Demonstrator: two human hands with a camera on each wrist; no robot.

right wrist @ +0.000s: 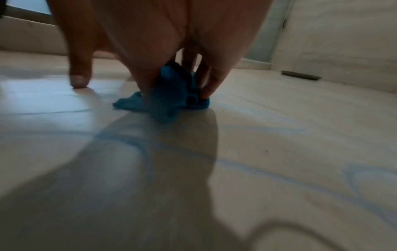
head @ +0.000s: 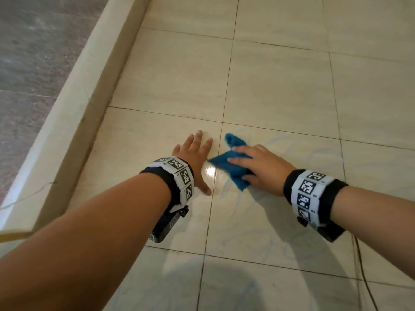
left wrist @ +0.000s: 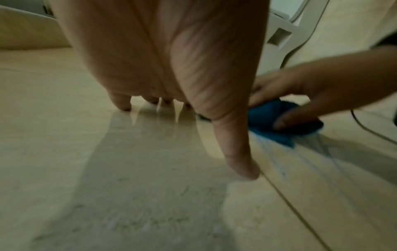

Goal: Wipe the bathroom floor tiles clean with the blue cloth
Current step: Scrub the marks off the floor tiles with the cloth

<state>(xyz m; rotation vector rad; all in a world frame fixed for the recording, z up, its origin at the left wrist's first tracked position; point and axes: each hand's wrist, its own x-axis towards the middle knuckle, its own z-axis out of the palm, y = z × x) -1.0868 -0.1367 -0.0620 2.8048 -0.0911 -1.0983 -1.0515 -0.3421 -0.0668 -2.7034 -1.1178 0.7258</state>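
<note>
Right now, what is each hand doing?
Left hand: open, fingers spread flat on the floor tiles.
Right hand: pressing the blue cloth down, fingers bent around it.

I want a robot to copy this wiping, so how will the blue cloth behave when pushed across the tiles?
The blue cloth is bunched with loose corners, so it is probably floppy and will likely fold or drag when pushed. The right hand presses on it, which probably keeps it flat. The tiles look glossy, so it may slide easily.
</note>
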